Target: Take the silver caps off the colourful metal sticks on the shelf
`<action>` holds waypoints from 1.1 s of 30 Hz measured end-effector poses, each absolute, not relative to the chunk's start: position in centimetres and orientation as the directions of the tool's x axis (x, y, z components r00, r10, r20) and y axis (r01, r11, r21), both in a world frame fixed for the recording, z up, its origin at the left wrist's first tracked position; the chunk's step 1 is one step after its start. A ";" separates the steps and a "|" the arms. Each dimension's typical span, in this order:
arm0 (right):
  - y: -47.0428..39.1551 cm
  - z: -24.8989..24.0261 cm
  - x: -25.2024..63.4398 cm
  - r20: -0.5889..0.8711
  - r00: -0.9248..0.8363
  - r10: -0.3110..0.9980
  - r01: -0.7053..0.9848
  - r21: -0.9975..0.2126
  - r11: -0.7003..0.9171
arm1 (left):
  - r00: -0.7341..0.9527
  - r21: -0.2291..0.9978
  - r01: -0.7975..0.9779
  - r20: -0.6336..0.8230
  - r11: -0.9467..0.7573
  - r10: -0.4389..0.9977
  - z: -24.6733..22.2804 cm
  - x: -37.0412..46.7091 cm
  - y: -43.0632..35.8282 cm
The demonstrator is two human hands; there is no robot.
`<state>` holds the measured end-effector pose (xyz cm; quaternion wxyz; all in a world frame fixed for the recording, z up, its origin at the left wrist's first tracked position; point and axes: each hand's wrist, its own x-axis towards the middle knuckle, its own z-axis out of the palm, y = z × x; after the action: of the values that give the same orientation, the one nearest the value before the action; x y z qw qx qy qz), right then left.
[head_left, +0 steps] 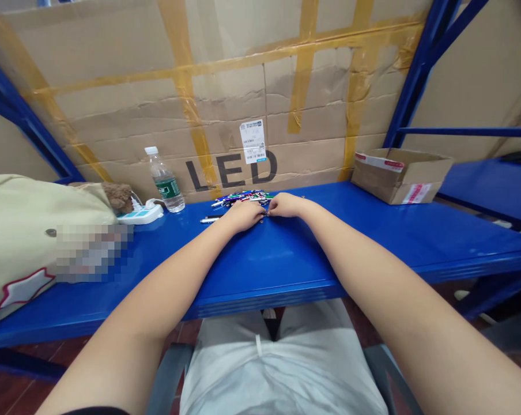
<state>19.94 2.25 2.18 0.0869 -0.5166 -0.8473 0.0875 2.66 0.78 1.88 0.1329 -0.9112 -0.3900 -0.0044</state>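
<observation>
My left hand [245, 215] and my right hand [285, 205] meet over the blue table [260, 253], fingertips nearly touching. The fingers of both are pinched on something small and dark between them, too small to make out. Just behind my hands lies a heap of pens [238, 197] in several colours, some of it hidden by my fingers. To the left of my left hand, a black and silver pen [210, 219] lies on the table, its right end partly covered by that hand.
A water bottle [165, 181] stands at the back left beside a white power strip [142, 214]. A beige bag [31, 230] fills the left end. An open cardboard box [396, 176] sits at the back right. Behind the table rises a large taped carton [230, 104].
</observation>
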 end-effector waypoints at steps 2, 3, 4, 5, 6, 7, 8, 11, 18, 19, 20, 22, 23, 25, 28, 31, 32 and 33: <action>2.3 2.2 20.0 0.048 -0.456 0.889 0.864 -0.215 0.455 | 0.699 -0.238 0.709 0.109 -0.664 0.707 1.8 2.8 0.9; 2.3 2.3 20.0 0.042 -0.460 0.887 0.864 -0.209 0.458 | 0.699 -0.232 0.708 0.105 -0.666 0.707 1.7 2.9 1.0; 2.2 2.3 20.1 0.036 -0.461 0.887 0.865 -0.204 0.458 | 0.699 -0.223 0.709 0.102 -0.669 0.708 1.7 2.9 1.1; 2.1 2.4 20.1 0.032 -0.458 0.889 0.867 -0.203 0.454 | 0.698 -0.209 0.712 0.102 -0.670 0.709 1.7 2.9 1.2; 2.0 2.5 20.0 0.030 -0.455 0.890 0.869 -0.206 0.451 | 0.694 -0.192 0.717 0.107 -0.670 0.712 1.6 2.9 1.4; 1.9 2.5 20.0 0.030 -0.451 0.892 0.870 -0.210 0.447 | 0.689 -0.173 0.723 0.115 -0.669 0.715 1.6 2.8 1.5; 1.8 2.6 20.0 0.031 -0.450 0.892 0.869 -0.216 0.446 | 0.684 -0.151 0.729 0.121 -0.668 0.719 1.6 2.8 1.6; 1.4 2.8 20.0 0.041 -0.474 0.880 0.848 -0.248 0.468 | 0.670 -0.087 0.742 0.130 -0.665 0.731 1.6 2.6 1.8; 1.2 2.9 20.1 0.042 -0.526 0.850 0.803 -0.305 0.512 | 0.680 -0.021 0.731 0.105 -0.682 0.725 2.0 2.3 1.6; 1.3 2.9 20.1 0.036 -0.527 0.849 0.804 -0.303 0.512 | 0.686 -0.034 0.726 0.099 -0.686 0.721 2.1 2.3 1.5; 1.3 2.9 20.1 0.034 -0.526 0.850 0.806 -0.298 0.511 | 0.690 -0.054 0.723 0.096 -0.689 0.717 2.1 2.3 1.4; 1.5 2.8 20.0 0.035 -0.520 0.854 0.813 -0.287 0.507 | 0.696 -0.115 0.718 0.096 -0.687 0.711 2.2 2.3 1.2; 1.6 2.7 20.0 0.035 -0.517 0.855 0.815 -0.285 0.505 | 0.699 -0.148 0.714 0.099 -0.684 0.708 2.2 2.4 1.0; 1.7 2.6 20.0 0.033 -0.514 0.857 0.819 -0.279 0.502 | 0.704 -0.203 0.707 0.110 -0.678 0.701 2.1 2.5 0.8; 1.8 2.5 20.0 0.016 -0.525 0.851 0.816 -0.274 0.509 | 0.701 -0.236 0.708 0.130 -0.665 0.701 1.9 2.6 0.7; 1.8 2.5 20.0 0.003 -0.541 0.841 0.808 -0.277 0.521 | 0.695 -0.223 0.717 0.150 -0.660 0.703 1.7 2.5 0.8; 1.8 2.6 20.0 0.002 -0.546 0.838 0.804 -0.279 0.525 | 0.690 -0.203 0.723 0.154 -0.660 0.707 1.7 2.4 0.9; 1.8 2.6 20.0 0.002 -0.549 0.836 0.802 -0.280 0.528 | 0.683 -0.175 0.730 0.156 -0.660 0.714 1.6 2.4 0.9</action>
<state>19.97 1.76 2.58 0.0679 -0.4699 -0.8713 0.1240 2.37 0.93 1.61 0.1122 -0.9103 -0.3967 -0.0367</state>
